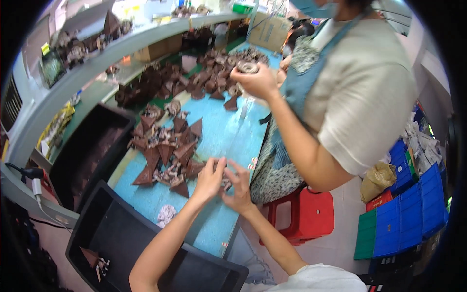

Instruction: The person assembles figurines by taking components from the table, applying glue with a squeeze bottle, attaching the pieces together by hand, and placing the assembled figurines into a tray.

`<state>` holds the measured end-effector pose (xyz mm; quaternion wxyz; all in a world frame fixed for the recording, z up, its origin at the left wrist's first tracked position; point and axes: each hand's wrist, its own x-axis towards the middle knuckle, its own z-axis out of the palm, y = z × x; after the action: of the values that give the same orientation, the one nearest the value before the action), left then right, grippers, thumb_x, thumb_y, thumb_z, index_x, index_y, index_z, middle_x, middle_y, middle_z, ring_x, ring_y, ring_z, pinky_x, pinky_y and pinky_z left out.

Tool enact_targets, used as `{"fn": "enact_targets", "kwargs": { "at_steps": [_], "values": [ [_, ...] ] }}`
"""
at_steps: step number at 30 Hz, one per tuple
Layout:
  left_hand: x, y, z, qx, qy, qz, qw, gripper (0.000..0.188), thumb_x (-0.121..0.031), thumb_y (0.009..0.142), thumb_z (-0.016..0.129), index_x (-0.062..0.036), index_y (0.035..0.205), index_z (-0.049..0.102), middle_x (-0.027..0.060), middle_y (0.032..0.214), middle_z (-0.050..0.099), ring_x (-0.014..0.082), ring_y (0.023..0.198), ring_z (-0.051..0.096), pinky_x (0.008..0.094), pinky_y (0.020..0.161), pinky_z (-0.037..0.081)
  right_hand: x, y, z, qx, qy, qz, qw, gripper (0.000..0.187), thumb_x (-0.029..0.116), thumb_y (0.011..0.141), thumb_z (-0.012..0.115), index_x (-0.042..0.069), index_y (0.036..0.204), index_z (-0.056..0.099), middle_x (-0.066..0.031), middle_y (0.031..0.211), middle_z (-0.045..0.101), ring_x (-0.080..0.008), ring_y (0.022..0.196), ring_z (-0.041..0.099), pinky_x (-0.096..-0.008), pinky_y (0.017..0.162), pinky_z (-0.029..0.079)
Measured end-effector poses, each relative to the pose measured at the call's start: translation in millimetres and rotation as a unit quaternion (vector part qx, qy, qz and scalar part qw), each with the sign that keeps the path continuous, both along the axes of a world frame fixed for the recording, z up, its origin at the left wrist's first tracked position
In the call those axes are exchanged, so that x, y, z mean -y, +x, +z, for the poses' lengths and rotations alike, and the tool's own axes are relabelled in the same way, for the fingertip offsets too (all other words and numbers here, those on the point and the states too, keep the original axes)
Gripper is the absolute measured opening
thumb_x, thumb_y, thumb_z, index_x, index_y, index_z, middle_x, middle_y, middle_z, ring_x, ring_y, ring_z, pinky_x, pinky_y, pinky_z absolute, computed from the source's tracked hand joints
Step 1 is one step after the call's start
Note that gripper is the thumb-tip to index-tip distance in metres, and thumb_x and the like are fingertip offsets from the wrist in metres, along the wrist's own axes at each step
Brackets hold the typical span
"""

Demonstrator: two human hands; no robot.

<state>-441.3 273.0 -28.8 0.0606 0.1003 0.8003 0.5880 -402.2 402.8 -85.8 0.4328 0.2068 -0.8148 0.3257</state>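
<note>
My left hand (208,179) and my right hand (238,190) meet over the near part of the blue work surface (219,127). Between them is a small piece that shows pale and brownish, mostly covered by my fingers; its kind cannot be made out. The left fingers are pinched together at its upper side. My right hand curls around it from the right, index finger raised. Just left of my hands lies a heap of brown pointed pieces (165,152) mixed with small pale bits. A crumpled pale pinkish bundle (167,214) sits nearer to me, beside my left forearm.
Black bins (104,228) stand at the left; the near one holds a few pieces. More brown pieces (209,78) pile up farther back, below a grey shelf (146,44). A co-worker (360,87) stands at the right, holding a round piece (248,67). A red stool (311,214) is below.
</note>
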Motion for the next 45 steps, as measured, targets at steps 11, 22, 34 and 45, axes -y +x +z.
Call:
{"fn": "enact_targets", "kwargs": {
  "at_steps": [11, 22, 34, 45],
  "values": [
    [26.9, 37.0, 22.7, -0.257, -0.445, -0.224, 0.828, 0.037, -0.042, 0.091, 0.058, -0.0112, 0.111, 0.061, 0.0159, 0.085, 0.07, 0.0365, 0.083, 0.067, 0.0467, 0.072, 0.053, -2.9, 189.8, -30.9, 0.149, -0.545, 0.039, 0.824, 0.044, 0.005, 0.082, 0.074, 0.0, 0.118, 0.049, -0.0083, 0.102, 0.059, -0.0142, 0.089, 0.061, -0.0287, 0.077, 0.053],
    [125.1, 140.5, 102.9, -0.158, -0.211, -0.049, 0.963, 0.02, -0.006, 0.094, 0.056, 0.0009, 0.112, 0.063, 0.0089, 0.105, 0.067, 0.0155, 0.085, 0.068, 0.0235, 0.069, 0.051, 70.0, 206.3, -233.3, 0.691, -0.588, -0.122, 0.403, 0.026, 0.027, 0.09, 0.06, 0.009, 0.11, 0.062, -0.0118, 0.1, 0.065, -0.0259, 0.081, 0.066, -0.038, 0.064, 0.059],
    [202.2, 212.9, 77.1, 0.025, -0.178, 0.129, 0.975, 0.021, -0.015, 0.097, 0.059, -0.0001, 0.111, 0.062, 0.0082, 0.096, 0.067, 0.0074, 0.067, 0.062, 0.0157, 0.051, 0.045, 92.6, 187.8, -358.0, 0.657, 0.097, 0.153, 0.731, 0.028, 0.032, 0.088, 0.058, 0.009, 0.101, 0.067, -0.0171, 0.099, 0.068, -0.0362, 0.086, 0.066, -0.0434, 0.073, 0.056],
    [177.0, 248.3, 68.8, -0.03, -0.269, 0.147, 0.951, 0.036, -0.017, 0.1, 0.053, 0.0005, 0.068, 0.049, -0.0025, 0.057, 0.036, 0.0047, 0.056, 0.031, 0.0264, 0.048, 0.022, -29.1, 181.5, 36.4, 0.394, -0.47, 0.092, 0.785, 0.012, 0.007, 0.087, 0.068, -0.002, 0.089, 0.061, 0.0, 0.071, 0.062, -0.0062, 0.063, 0.059, -0.0203, 0.058, 0.047]
  ]
}}
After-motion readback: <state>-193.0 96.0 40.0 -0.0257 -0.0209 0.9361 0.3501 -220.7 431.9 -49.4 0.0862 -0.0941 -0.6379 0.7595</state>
